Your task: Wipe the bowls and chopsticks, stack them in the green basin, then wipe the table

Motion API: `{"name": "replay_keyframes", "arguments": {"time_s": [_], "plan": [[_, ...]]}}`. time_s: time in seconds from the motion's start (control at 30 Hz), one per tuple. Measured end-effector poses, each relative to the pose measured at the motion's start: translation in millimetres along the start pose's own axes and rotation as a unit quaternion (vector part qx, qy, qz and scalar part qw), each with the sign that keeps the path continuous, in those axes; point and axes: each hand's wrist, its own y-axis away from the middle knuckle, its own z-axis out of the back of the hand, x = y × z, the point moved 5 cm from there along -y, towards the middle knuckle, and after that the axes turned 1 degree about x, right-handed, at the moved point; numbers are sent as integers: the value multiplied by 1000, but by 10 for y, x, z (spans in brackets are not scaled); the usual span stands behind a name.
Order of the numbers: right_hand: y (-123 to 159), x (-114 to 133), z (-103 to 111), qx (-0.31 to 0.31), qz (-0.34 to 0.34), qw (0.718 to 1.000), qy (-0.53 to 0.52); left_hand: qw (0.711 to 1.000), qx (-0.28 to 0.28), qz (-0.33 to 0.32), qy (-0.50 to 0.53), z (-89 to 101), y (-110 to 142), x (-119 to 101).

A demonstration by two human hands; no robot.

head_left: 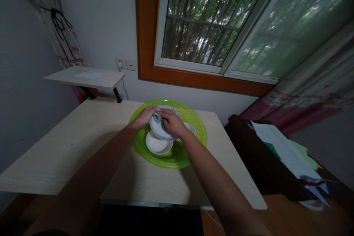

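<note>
A large round green basin (199, 143) sits on the table with white dishes in it. Over the basin, my left hand (146, 115) grips the upper left edge of a white plate (158, 129), which is tilted. My right hand (172, 121) is closed on a grey cloth (157, 118) pressed against the plate's face; its fingertips are partly hidden. Below the plate lies a small white dish (159, 143). To the right, a white bowl (191, 129) shows partly behind my right wrist. Thin yellowish sticks lie near the bowl, too small to make out.
The basin rests on a pale wooden table (91, 143). A small raised shelf (107, 77) stands at its back left. Behind are a wall socket (120, 63) and a window with a brown frame (193, 81). On the right, papers (284, 147) lie on a dark surface.
</note>
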Motion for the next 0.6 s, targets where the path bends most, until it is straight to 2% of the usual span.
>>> {"name": "replay_keyframes", "arguments": {"time_s": [0.13,0.3,0.43,0.6], "plan": [[-3,-32,62,12,-67,990,124,1000,5,-1,16,-23,15,-30],[43,-22,222,18,-174,955,239,999,-23,3,-27,25,40,-115],[86,-56,304,33,-222,931,287,997,-55,-9,-47,101,50,-149],[95,-138,281,76,-262,911,310,993,-96,-10,-60,186,56,-146]]}}
